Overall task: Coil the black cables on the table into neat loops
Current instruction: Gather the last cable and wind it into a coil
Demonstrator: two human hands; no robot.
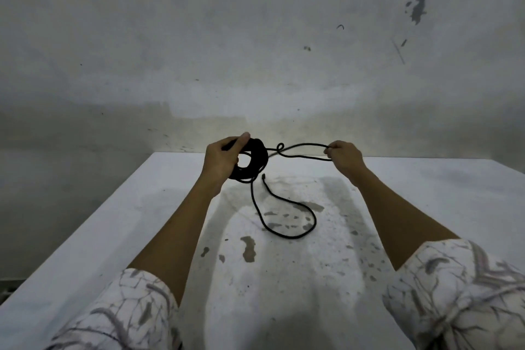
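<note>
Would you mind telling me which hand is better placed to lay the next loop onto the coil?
Probably the right hand: it pinches the loose cable, while the left hand grips the coil.

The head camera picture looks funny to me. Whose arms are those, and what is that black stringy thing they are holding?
The camera sits on a person's head and looks down, so you see that person's own arms. The left hand grips a bundle of black cable already wound into loops. The right hand pinches a loose stretch of the same cable, pulled out sideways. The rest, the loose tail, droops onto the stained white table and curves round. Behind is a grey wall.
</note>
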